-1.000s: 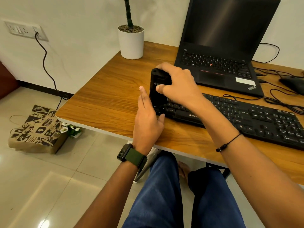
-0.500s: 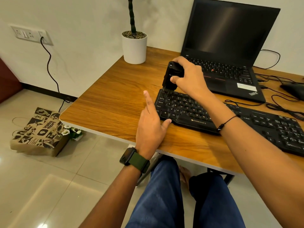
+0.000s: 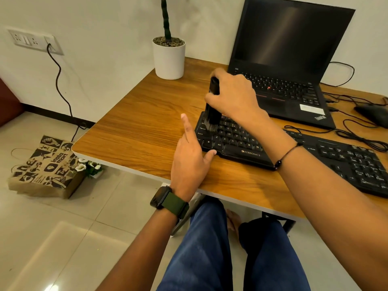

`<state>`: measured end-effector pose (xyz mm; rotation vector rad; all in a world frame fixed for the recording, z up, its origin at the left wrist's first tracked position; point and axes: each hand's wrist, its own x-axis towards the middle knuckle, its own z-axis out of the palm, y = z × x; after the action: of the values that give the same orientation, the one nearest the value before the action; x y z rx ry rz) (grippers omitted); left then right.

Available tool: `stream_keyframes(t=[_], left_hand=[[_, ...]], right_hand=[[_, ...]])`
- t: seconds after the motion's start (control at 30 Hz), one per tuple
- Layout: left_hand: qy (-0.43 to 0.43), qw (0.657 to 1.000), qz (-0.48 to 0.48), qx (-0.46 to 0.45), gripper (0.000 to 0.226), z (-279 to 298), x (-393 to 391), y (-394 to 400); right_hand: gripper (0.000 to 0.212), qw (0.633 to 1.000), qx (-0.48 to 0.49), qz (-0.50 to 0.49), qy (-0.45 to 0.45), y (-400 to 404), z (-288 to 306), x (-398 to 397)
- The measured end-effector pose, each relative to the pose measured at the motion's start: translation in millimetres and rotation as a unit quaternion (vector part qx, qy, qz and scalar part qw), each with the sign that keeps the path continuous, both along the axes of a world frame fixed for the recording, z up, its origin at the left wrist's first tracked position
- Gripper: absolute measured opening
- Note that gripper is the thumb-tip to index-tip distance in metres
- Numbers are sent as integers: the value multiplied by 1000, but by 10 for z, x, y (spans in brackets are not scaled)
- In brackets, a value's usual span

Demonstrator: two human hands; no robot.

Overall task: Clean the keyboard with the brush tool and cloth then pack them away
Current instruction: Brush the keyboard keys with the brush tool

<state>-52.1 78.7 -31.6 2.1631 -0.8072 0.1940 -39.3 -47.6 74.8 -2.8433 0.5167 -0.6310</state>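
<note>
Your right hand [image 3: 233, 95] was curled around the black brush tool [image 3: 212, 103], which stood nearly upright with its bristles down on the far left keys of the black Zebronics keyboard [image 3: 241, 143]. The bristles appeared blurred, so their exact contact could not be confirmed. Your left hand [image 3: 190, 158] lay with fingers straight and gripped nothing; its thumb touched the keyboard's near left corner and the fingers ran along the left edge. The keyboard lay on the wooden worktop [image 3: 142, 127], near its front edge, and extended to your right. A black ThinkPad laptop [image 3: 289, 66] stood open just behind it, screen dark. A white plant pot [image 3: 169, 57] sat at the worktop's far left corner. Black cables [image 3: 357, 135] lay beside the laptop on the right. A printed paper bag [image 3: 46, 166] rested on the tiled floor, left of the worktop. You wore a green-strapped watch [image 3: 168, 201] on the left wrist.
</note>
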Motion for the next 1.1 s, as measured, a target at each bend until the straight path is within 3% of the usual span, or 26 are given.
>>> stream_keyframes(t=[0.1, 0.37, 0.67, 0.87, 1.1], left_hand=[[-5, 1000, 2, 4, 112, -10, 3, -9], [-14, 1000, 3, 1, 112, -6, 4, 1], [-14, 1000, -2, 2, 110, 10, -12, 10], [8, 1000, -4, 6, 111, 27, -9, 6], [6, 1000, 0, 10, 110, 22, -14, 1]], right_hand=[[38, 999, -17, -21, -39, -13, 9, 105], [42, 999, -52, -16, -5, 55, -146, 63], [40, 999, 10, 10, 48, 95, 7, -292], [42, 996, 16, -64, -54, -206, 67, -52], [36, 997, -24, -80, 7, -221, -95, 97]])
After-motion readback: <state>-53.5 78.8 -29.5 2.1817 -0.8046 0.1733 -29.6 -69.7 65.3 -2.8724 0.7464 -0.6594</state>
